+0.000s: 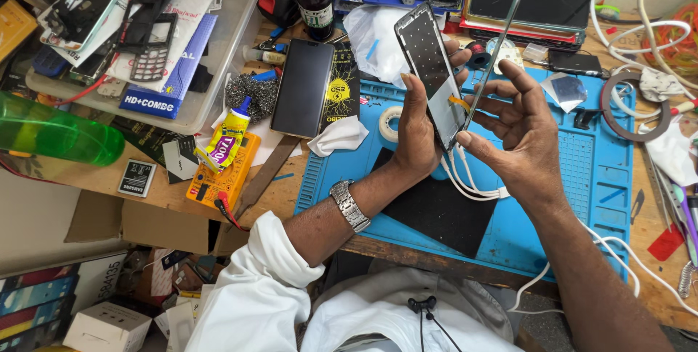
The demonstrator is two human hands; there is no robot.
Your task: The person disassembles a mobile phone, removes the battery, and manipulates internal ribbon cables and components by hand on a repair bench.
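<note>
Head view: left hand [416, 130] grips the opened silver-framed phone body [429, 68]; right hand [520, 130], fingers loosely spread, steadies the thin hinged glass display panel [498, 50]. Panel looks light, brittle; hold by edges only.

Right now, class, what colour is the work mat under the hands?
Blue mat, with a black pad on it; head view.

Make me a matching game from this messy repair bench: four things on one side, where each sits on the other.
Things:
1. phone frame
2. glue tube
3. green bottle
4. tape roll

Places:
A. lying at the bench's left edge
B. on the blue mat
C. held in the left hand
D. on the yellow multimeter

Pairs: 1-C, 2-D, 3-A, 4-B
</note>
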